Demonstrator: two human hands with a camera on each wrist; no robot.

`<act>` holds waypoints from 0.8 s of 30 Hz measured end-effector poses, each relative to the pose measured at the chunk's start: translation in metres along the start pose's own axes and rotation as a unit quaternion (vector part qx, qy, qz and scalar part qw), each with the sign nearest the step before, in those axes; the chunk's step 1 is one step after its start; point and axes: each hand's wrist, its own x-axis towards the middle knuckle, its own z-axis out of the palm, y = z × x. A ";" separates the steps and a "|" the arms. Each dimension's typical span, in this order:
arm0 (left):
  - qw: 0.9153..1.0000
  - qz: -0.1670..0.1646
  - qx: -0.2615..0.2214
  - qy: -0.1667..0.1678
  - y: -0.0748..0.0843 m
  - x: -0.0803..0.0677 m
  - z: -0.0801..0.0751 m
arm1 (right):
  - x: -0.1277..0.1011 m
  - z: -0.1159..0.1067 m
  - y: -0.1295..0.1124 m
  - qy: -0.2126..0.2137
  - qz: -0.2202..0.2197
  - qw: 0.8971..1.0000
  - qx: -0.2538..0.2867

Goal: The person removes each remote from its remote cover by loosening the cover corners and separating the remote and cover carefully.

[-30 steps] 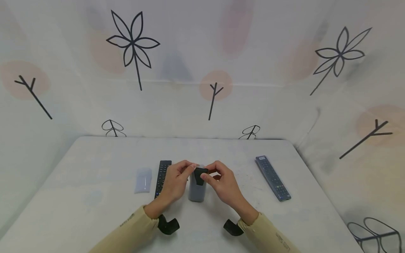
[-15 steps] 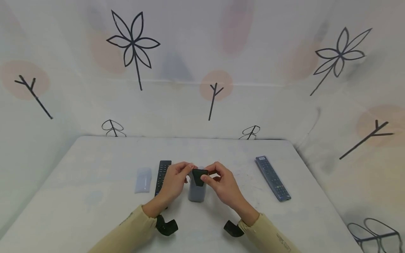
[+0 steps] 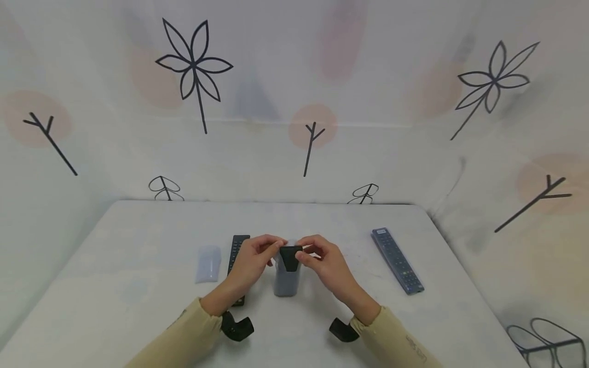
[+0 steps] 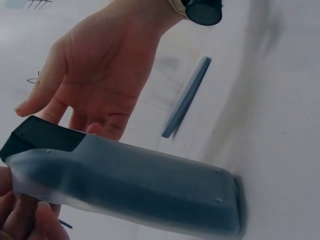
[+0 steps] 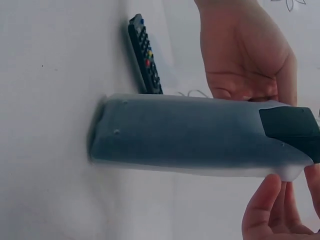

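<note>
Far left, a clear sleeve (image 3: 208,262), then a bare black remote (image 3: 238,255). Your left hand (image 3: 252,261) and right hand (image 3: 325,265) pinch the translucent cover's (image 3: 285,278) top rim around the centre remote (image 3: 290,257); wrist views show its base standing on the table (image 3: 138,286). A sleeved remote (image 3: 397,259) lies well apart, right.

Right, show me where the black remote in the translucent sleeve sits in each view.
Head: sleeved remote at centre, standing on the table, left hand and right hand at its top.
Left wrist: it runs across the lower frame.
Right wrist: it spans the middle.
Shared landmark: the bare black tip poking out of the sleeve.
</note>
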 end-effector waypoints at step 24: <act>0.995 0.051 0.069 -0.050 0.000 -0.008 -0.023 | -0.006 -0.005 -0.004 0.015 0.029 0.999 0.007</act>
